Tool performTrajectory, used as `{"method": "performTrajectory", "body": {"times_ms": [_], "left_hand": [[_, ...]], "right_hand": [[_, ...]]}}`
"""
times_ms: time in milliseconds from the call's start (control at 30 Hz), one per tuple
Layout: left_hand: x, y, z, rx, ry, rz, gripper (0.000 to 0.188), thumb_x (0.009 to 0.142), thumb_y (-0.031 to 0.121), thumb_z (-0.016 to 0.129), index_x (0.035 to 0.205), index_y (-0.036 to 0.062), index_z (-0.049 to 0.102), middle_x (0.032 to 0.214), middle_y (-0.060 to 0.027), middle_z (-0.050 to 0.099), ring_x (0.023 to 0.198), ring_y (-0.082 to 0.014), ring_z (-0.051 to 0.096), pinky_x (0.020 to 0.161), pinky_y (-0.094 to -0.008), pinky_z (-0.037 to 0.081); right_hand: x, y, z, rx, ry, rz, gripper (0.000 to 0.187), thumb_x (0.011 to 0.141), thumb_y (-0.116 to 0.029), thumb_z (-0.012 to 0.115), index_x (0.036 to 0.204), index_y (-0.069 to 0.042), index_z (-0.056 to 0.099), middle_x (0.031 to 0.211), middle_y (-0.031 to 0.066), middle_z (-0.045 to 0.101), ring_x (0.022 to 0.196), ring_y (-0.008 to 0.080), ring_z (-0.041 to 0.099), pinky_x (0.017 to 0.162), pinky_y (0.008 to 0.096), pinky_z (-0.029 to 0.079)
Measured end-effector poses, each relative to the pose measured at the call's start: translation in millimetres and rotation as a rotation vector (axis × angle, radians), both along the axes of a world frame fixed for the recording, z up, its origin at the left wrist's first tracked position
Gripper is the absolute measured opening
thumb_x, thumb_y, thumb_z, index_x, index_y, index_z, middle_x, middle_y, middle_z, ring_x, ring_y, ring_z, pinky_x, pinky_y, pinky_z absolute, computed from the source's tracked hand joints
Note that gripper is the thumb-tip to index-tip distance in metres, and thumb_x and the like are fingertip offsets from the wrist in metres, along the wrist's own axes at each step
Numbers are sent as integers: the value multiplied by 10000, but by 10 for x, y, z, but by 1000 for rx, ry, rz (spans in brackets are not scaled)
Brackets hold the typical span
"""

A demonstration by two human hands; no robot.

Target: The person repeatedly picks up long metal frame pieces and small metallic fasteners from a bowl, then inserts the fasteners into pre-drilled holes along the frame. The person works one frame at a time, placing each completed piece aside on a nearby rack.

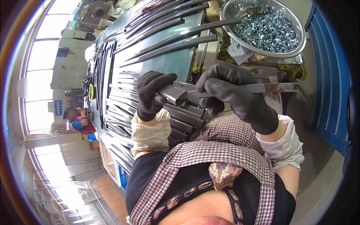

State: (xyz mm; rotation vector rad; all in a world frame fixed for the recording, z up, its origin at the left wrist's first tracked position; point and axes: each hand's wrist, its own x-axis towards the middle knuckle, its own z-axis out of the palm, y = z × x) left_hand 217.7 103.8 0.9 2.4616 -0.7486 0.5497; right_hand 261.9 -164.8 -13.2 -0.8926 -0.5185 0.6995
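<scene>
A long dark grey channel-shaped strip crosses in front of my body, roughly level. My left hand, in a black glove, is closed around its left part, where a wider bent section shows. Gripping the middle is my right hand, also gloved in black, with the fingers wrapped over the strip. The strip's right end sticks out beyond that hand and carries a brownish section with a clear piece on it. More grey strips lie just below my hands, close to my checked apron.
A worktable is spread with many long dark strips, some overhanging its edge. A metal bowl full of small metal clips stands at the far right. Blue panels rise on the right. Another person is at the far left.
</scene>
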Motion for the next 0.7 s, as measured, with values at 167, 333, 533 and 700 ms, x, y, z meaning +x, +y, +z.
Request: {"method": "performTrajectory", "body": {"times_ms": [167,333,533,700], "left_hand": [[48,-50,9,85,48,-57,796,848,749,484,1049,11,706,688,-102,609,587,-277,601,561,-368,447],[58,-81,-7,205,13,-137,539,741,483,735,1054,47,687,731,-92,630,616,-286,619,581,-377,474],[92,-194,-8,256,47,-129,504,653,366,814,1058,107,661,808,-79,655,724,-304,660,623,-385,514],[135,-213,-90,240,44,-113,459,673,387,823,1019,128,668,823,-67,674,726,-309,666,626,-388,525]], "right_hand": [[-21,-10,-190,43,34,-42,195,954,-146,496,998,10,603,745,74,669,544,83,616,489,200,510],[-86,-15,-155,110,96,-79,212,970,-108,457,1032,-12,635,792,34,646,613,60,613,534,205,479],[-40,-4,-429,156,123,-61,200,953,-72,466,1027,3,636,837,54,654,634,77,631,519,209,493],[-18,53,-673,289,272,-42,173,953,-72,487,1014,-11,637,863,70,661,652,89,642,531,221,522]]}}
